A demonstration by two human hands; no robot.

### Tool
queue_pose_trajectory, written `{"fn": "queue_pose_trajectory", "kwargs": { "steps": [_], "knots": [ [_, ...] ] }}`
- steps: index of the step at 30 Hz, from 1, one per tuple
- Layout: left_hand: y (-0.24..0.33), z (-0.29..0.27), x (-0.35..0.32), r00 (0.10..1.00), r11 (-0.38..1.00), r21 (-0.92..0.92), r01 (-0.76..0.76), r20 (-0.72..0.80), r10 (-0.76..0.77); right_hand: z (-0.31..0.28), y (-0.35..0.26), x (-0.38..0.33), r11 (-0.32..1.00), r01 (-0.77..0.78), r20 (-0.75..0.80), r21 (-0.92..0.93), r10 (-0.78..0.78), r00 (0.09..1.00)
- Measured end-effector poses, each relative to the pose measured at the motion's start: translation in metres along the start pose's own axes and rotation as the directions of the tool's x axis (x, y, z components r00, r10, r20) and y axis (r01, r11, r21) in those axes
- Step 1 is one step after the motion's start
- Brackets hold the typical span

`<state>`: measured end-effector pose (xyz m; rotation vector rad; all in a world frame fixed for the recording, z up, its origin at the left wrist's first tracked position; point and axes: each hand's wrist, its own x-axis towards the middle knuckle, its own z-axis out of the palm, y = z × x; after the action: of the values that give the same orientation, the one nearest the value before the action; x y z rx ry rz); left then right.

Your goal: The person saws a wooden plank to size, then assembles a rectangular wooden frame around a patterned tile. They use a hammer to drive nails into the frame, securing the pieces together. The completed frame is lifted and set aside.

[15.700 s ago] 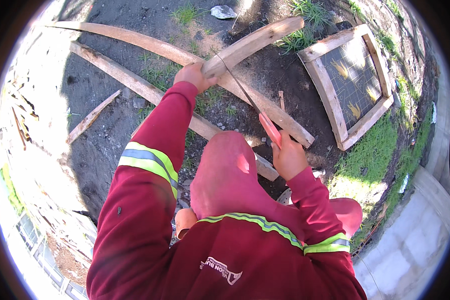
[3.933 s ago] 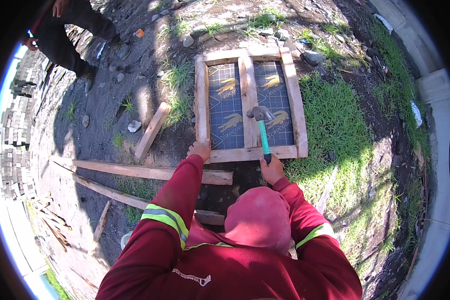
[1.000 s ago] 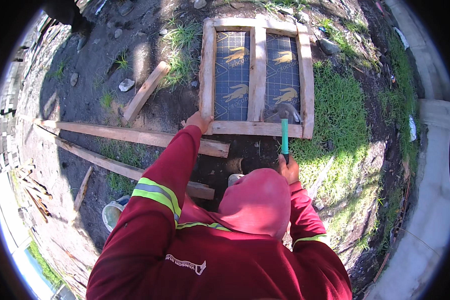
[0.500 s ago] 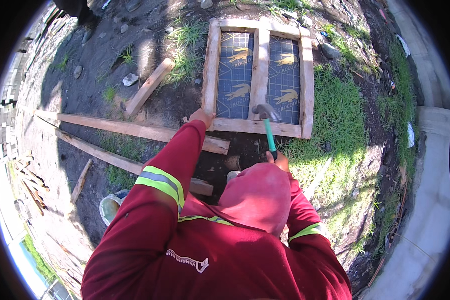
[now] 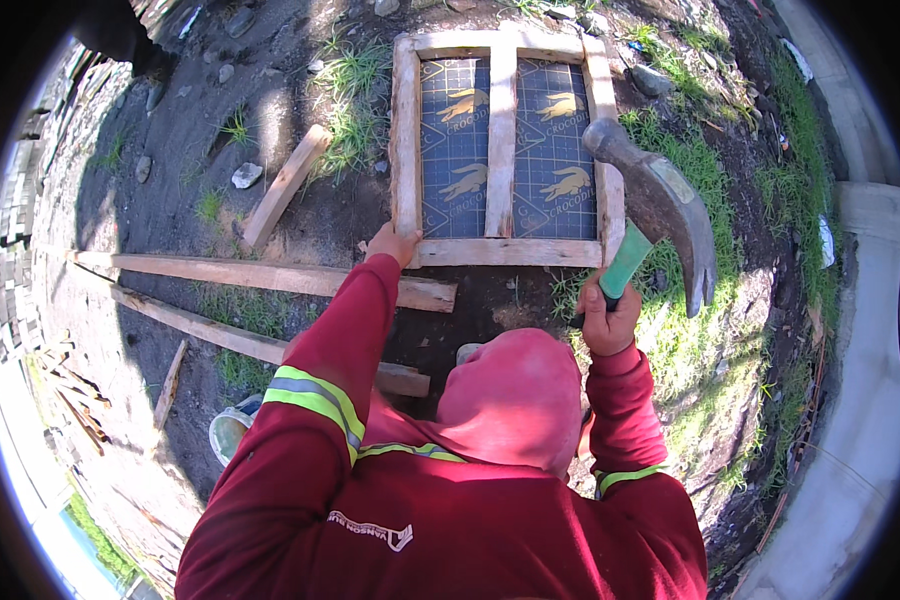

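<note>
Hammer (image 5: 660,190) held up at the near right corner of the wooden frame (image 5: 507,252), handle slanting from the right hand (image 5: 612,318), closed firmly round it; the left hand (image 5: 395,245) meets the near left corner, its fingers' hold unclear.

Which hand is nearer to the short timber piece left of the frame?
Left. The left hand is at the near-left corner of the frame, right of the timber piece; the right hand is farther right, holding the hammer.
</note>
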<state>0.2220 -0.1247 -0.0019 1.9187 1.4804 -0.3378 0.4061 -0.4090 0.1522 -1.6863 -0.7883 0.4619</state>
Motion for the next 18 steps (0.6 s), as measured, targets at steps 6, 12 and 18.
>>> {"fn": "queue_pose_trajectory", "kwargs": {
  "steps": [6, 12, 18],
  "knots": [
    [0.042, -0.014, -0.035, 0.936, 0.957, 0.225, -0.184, -0.256, 0.24, -0.002, 0.041, -0.063, 0.941, -0.33, -0.069, -0.077, 0.326, 0.943],
    [0.136, -0.003, -0.036, 0.927, 0.933, 0.069, -0.352, -0.108, 0.358, -0.001, 0.083, -0.126, 0.808, -0.546, -0.12, -0.22, 0.534, 0.837],
    [0.178, 0.025, -0.021, 0.978, 0.972, 0.145, -0.185, 0.123, 0.168, 0.016, 0.115, -0.168, 0.7, -0.688, -0.091, 0.191, 0.711, 0.697]
  ]
}}
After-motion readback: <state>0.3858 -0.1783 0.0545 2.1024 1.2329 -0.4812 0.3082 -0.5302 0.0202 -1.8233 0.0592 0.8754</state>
